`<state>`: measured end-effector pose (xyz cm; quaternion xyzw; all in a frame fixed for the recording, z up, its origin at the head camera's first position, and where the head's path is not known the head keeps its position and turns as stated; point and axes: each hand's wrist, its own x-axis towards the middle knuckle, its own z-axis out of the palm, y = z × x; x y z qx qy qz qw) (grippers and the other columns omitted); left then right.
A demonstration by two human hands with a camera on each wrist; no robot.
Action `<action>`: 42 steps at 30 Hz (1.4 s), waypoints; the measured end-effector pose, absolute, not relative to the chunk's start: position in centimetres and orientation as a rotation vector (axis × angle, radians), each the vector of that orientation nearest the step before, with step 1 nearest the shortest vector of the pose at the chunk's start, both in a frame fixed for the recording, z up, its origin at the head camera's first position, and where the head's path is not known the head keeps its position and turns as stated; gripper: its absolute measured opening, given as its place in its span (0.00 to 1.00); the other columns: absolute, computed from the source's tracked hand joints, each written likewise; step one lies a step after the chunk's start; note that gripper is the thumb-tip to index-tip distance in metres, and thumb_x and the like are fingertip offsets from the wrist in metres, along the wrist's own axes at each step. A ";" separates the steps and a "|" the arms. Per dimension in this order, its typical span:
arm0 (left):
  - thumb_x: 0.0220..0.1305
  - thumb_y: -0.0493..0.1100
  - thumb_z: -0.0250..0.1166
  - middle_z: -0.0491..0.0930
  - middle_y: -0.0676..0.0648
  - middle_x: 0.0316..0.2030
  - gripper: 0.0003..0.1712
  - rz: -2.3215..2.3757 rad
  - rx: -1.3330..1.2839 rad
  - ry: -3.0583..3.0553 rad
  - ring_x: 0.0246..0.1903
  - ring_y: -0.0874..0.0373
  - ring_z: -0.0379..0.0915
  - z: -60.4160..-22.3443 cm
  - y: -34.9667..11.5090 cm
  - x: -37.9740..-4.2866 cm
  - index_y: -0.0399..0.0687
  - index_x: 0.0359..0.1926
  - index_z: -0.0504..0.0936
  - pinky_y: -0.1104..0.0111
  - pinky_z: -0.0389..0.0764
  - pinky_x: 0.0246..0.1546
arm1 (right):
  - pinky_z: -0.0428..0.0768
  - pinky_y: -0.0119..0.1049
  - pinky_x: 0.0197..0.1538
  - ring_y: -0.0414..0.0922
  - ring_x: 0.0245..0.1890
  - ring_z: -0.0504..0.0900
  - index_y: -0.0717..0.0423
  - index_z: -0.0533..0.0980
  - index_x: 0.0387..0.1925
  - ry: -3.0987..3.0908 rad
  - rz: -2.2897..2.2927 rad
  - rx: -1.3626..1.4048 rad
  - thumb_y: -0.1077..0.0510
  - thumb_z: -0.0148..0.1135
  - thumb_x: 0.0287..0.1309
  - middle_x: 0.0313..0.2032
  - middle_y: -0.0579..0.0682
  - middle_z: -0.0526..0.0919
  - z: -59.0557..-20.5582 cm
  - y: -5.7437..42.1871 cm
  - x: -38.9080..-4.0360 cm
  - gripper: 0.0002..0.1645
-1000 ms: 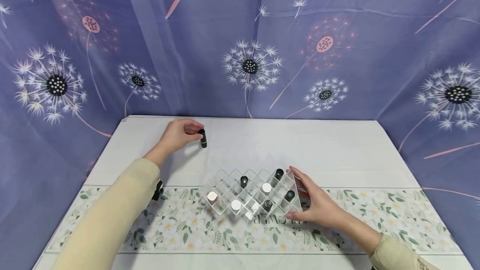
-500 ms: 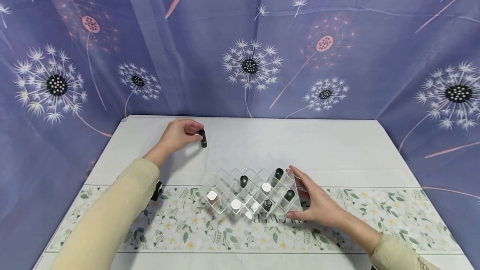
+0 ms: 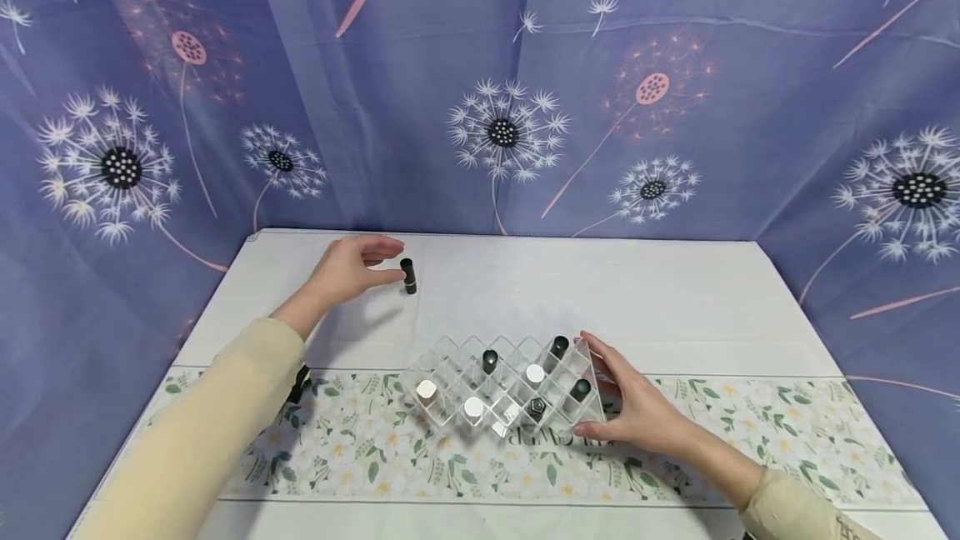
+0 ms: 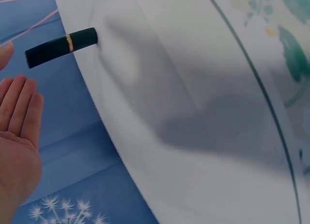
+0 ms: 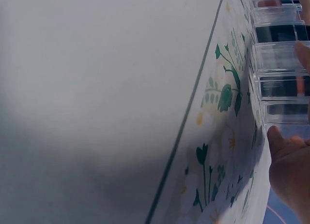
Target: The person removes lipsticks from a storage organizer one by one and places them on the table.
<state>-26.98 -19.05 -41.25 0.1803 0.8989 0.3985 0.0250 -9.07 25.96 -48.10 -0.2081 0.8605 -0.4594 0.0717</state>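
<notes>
A black lipstick tube (image 3: pixel 409 277) with a thin gold band stands upright on the white tabletop toward the back left. My left hand (image 3: pixel 348 267) is just left of it, fingers and thumb parted; the left wrist view shows space between the hand (image 4: pixel 19 146) and the lipstick tube (image 4: pixel 60 47). In the front middle sits a clear lipstick organizer (image 3: pixel 452 363) with diamond-shaped slots, several filled with black-, white- and pale-capped tubes. My right hand (image 3: pixel 637 407) grips its right end, thumb at the front corner and fingers at the back; some fingers are hidden.
A floral runner (image 3: pixel 360 448) with printed lettering crosses the white table (image 3: pixel 675 298). A small black object (image 3: pixel 298 384) shows partly behind my left sleeve. A purple dandelion-print curtain (image 3: pixel 405 107) closes off the back and sides.
My left fingers and thumb have come off the lipstick tube, and the hand has drawn slightly left. The tube stays standing. My right hand keeps its grip on the organizer.
</notes>
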 end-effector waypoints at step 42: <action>0.60 0.50 0.82 0.86 0.48 0.61 0.34 1.224 0.825 2.660 0.63 0.46 0.81 -38.1 -19.1 -17.4 0.49 0.66 0.84 0.52 0.80 0.67 | 0.74 0.31 0.69 0.69 0.73 0.70 0.57 0.45 0.86 2.523 -1.444 -0.577 0.47 0.89 0.46 0.81 0.67 0.57 -48.3 26.1 -9.0 0.79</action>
